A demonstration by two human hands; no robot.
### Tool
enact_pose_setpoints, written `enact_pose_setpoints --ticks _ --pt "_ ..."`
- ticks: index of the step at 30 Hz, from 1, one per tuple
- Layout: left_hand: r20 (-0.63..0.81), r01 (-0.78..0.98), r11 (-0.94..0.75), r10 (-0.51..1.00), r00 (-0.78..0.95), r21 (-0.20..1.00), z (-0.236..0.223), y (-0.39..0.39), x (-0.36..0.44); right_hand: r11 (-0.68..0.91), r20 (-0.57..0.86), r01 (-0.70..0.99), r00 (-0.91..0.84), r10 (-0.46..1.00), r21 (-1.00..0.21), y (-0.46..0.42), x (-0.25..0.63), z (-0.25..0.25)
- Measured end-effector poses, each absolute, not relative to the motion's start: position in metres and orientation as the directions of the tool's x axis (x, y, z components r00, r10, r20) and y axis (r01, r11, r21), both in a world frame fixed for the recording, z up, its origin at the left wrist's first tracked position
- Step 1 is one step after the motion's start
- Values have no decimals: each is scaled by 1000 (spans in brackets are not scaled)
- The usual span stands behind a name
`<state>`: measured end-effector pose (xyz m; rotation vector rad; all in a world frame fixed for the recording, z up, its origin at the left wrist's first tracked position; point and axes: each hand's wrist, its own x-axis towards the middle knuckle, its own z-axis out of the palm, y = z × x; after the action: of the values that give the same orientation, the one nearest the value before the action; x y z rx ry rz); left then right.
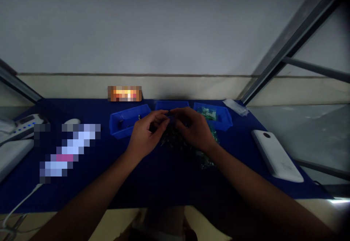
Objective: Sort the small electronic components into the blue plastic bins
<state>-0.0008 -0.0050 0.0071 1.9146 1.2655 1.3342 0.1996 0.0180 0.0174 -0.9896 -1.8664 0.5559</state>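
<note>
My left hand (149, 131) and my right hand (193, 126) come together over the middle of the blue table, fingertips nearly meeting. Both have their fingers curled and pinched; whatever lies between them is too small and dark to make out. Beneath them is a pile of small dark parts (175, 139) with thin shiny wires or pins. Clear plastic bags (205, 160) lie beside the pile, under my right wrist. Behind my hands stand a left blue bin (116, 128), a middle blue bin (172, 104) partly hidden by my fingers, and a right blue bin (225, 119) holding green packets (207, 112).
A white power bank (277, 157) lies at the right. On the left are a blurred-out bright screen (69, 148), a white mouse-like object (71, 121), a power strip (30, 121) and a white cable (20, 204). A plastic packet (235, 107) rests at the back right. Metal frame bars (287, 47) flank the table (153, 182).
</note>
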Motion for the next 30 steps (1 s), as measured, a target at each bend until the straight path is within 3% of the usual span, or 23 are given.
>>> enact_pose_setpoints --ticks 8,20,30 --pt "377 371 -419 908 183 829 9 -6 -1 620 582 405 -228 780 -672 17 198 15" --pt "325 226 -331 944 61 916 0 1 -1 709 624 373 -338 704 -598 20 200 12" --pt "340 310 -346 937 77 886 -3 2 -4 716 668 427 -285 687 -553 16 201 17"
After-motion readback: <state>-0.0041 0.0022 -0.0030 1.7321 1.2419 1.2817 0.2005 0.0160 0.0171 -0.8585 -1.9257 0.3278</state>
